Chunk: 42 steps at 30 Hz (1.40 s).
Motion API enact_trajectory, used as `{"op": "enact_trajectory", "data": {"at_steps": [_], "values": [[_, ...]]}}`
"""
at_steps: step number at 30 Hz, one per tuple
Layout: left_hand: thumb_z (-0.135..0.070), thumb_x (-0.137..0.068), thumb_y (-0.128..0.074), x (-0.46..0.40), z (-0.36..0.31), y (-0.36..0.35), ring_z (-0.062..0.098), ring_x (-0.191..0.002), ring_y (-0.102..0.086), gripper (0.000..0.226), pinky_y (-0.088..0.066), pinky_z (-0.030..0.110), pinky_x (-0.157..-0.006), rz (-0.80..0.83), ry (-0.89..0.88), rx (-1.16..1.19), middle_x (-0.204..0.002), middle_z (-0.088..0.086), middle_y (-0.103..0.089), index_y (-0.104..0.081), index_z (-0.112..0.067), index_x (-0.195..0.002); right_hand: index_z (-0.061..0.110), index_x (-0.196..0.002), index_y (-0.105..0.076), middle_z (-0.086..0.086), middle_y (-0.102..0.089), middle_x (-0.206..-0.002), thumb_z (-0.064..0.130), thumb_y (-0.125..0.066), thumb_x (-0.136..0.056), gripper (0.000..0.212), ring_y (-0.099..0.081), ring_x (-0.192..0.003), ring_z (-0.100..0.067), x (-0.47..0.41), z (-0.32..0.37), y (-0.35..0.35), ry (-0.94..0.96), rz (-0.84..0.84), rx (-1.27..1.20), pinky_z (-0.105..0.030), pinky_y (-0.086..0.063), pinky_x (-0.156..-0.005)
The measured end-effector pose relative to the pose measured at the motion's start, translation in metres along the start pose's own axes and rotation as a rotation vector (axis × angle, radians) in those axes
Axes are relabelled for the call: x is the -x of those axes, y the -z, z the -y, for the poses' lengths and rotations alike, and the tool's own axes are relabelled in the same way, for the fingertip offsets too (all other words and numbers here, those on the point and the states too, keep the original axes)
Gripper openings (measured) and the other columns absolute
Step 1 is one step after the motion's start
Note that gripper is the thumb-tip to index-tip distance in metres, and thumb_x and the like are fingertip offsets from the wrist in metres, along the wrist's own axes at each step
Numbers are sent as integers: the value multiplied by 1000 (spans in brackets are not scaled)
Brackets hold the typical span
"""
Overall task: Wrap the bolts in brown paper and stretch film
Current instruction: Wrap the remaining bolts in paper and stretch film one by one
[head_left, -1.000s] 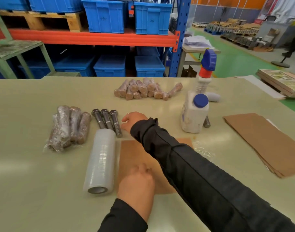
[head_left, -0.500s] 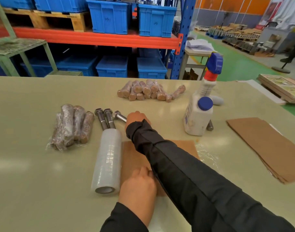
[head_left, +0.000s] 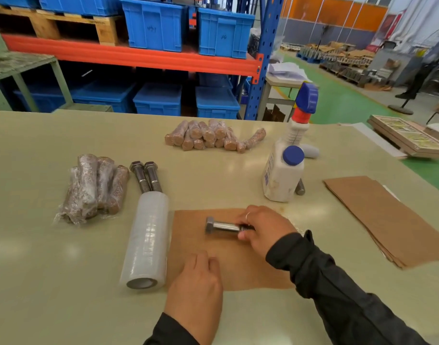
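A steel bolt lies crosswise on a brown paper sheet near the table's front. My right hand grips the bolt's threaded end, its hex head pointing left. My left hand presses flat on the sheet's near left corner. A roll of stretch film lies just left of the sheet. Two bare bolts lie side by side behind the roll. A film-wrapped bundle of papered bolts rests at the left.
A pile of paper-wrapped bolts sits at the table's back. A white spray bottle stands behind the sheet, with another bolt beside it. A stack of brown paper sheets lies on the right. Blue crates fill the racking behind.
My right hand picked one bolt out of the group of three and carried it right and nearer onto the brown paper. My left hand stayed on the sheet.
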<state>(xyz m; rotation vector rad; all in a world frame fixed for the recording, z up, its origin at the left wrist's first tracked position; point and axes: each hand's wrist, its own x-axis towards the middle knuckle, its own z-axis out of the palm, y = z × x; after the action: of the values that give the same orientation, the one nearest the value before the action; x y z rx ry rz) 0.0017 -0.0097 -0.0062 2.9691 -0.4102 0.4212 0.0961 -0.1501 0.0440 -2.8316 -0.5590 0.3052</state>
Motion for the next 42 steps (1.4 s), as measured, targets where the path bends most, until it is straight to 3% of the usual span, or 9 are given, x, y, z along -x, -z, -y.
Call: {"op": "enact_trajectory", "data": {"at_steps": [4,8,13,20,25,30,35,37,42], "values": [[-13,-51,-75,-1,-2,1,20,-45,-56,13,-41,18,-35,-32,12,-35,-51,6,-54,-67,-4,-55,26,-120,-60,4,-53,-111,24,-56,-90,30,-43,-104,-13,7,-8,-7,42,52,-30,-19,-29,-83],[-10,-63,-35,0,-3,3,19,-45,-56,33,-40,17,-36,3,26,-90,-51,5,-54,-67,-6,-55,25,-123,-58,2,-52,-115,23,-57,-90,34,-42,-109,-14,8,-12,-9,64,34,-90,-18,-28,-90],[-9,-30,-88,-5,-9,9,21,-40,-53,33,-38,16,-35,73,18,-77,-46,8,-51,-58,-7,-45,29,-125,-56,5,-49,-114,32,-58,-88,37,-42,-110,-12,12,-18,-8,101,-25,-109,-14,-26,-90],[-9,-30,-88,-5,-9,6,21,-42,-52,33,-39,21,-37,179,-15,-129,-46,6,-51,-57,-10,-43,12,-129,-45,-5,-42,-123,17,-68,-80,54,-44,-118,-23,-18,-44,71,-367,-906,-500,-34,-35,-105],[-12,-22,-90,-6,-13,12,19,-40,-52,40,-36,15,-34,156,29,-34,-45,6,-51,-56,-10,-42,15,-147,-15,-6,-30,-146,30,-71,-79,89,-38,-125,-18,-66,-66,129,-383,-738,-760,-28,-29,-104],[-16,-14,-91,-7,-13,15,17,-38,-52,45,-30,12,-31,177,50,-1,-44,8,-50,-54,-8,-40,20,-101,-49,3,-52,-87,31,-59,-87,20,-48,-82,-15,-82,-61,127,-300,-706,-731,-31,-42,-86],[-56,-51,-81,-9,-6,28,15,-75,-62,58,-43,18,-47,294,63,52,-83,9,-61,-68,-7,-78,20,-75,-51,4,-48,-67,33,-56,-85,17,-47,-66,-17,-47,-39,149,-277,-752,-571,-26,-40,-66],[-63,-84,-46,-6,-2,21,14,-116,-42,63,-41,22,-78,287,97,14,-124,4,-41,-46,-13,-123,18,-75,-57,-3,-60,-76,38,-60,-84,22,-60,-64,-20,-18,-26,155,-257,-583,-758,-30,-53,-66],[-64,-89,-30,-5,0,19,11,-124,-29,62,-37,23,-88,314,60,28,-130,-3,-29,-32,-20,-133,4,-91,-66,-13,-72,-91,50,-63,-61,55,-65,-60,-30,45,-5,112,-377,132,-934,-38,-57,-60]]}}
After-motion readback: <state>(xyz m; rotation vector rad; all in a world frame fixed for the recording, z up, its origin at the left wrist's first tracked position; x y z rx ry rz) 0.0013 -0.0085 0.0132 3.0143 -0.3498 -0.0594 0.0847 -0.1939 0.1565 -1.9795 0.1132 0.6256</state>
